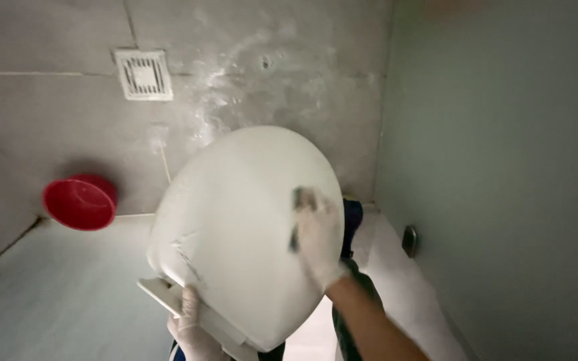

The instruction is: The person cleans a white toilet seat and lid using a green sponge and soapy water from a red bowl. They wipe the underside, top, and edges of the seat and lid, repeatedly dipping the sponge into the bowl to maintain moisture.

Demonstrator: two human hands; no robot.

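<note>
A white oval toilet seat lid [235, 214] is held up in front of me, tilted, with its hinge bar at the lower left. My left hand [192, 327], in a thin white glove, grips the lid's lower edge near the hinge. My right hand [317, 234], also gloved, presses a small dark scrubbing pad [298, 200] against the lid's right side. Faint scratch marks show on the lid's lower left.
A red plastic bucket [80, 202] stands on the grey tiled floor at the left. A square white floor drain [144, 75] lies further off. Soapy wet patches [262, 73] spread over the tiles. A pale green wall [503, 167] rises on the right.
</note>
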